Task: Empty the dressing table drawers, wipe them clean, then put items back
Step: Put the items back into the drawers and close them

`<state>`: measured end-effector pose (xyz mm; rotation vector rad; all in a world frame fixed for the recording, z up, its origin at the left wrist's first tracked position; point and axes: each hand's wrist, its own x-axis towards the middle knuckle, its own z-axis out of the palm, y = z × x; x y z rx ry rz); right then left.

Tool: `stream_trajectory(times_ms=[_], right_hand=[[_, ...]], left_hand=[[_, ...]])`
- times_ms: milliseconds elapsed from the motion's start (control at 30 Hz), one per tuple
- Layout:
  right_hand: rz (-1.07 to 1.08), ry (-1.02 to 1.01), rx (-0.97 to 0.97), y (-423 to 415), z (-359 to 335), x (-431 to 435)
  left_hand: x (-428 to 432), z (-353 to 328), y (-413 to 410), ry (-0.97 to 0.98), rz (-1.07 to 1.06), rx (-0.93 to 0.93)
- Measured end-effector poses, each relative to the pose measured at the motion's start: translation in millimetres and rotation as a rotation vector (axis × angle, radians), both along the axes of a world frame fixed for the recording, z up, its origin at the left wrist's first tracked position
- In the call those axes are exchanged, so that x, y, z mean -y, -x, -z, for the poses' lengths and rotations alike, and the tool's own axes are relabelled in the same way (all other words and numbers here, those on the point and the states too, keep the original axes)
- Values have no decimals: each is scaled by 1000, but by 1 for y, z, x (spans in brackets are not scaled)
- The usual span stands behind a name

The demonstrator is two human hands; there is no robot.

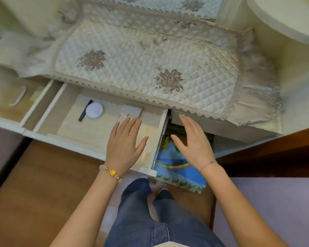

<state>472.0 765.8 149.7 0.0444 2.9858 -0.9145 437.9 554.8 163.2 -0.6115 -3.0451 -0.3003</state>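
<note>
Quilted cover [141, 59] up top, drawer [75, 132] pulled out below with a pen [85, 110] and round pad [95, 110] inside. Your left hand [125, 145] and right hand [193, 141] are flat and holding nothing. Both bits look light, so pinch the pen mid-shaft.

Open drawer [103, 132] holding black pen [85, 110], round white pad [95, 110]; left hand [124, 143], right hand [193, 139] flat above
</note>
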Motion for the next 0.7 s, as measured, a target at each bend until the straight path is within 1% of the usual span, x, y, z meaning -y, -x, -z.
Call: stream_trajectory(times_ms=[233, 433, 567, 700], right_hand=[[-195, -9, -22, 15, -6, 17], [-309, -52, -44, 29, -6, 45], [-373, -76, -53, 33, -3, 64], [-380, -92, -64, 39, -1, 83]], left_hand=[[32, -10, -33, 13, -218, -59], [53, -11, -42, -8, -352, -60], [68, -6, -48, -6, -406, -46], [87, -2, -46, -14, -433, -38]])
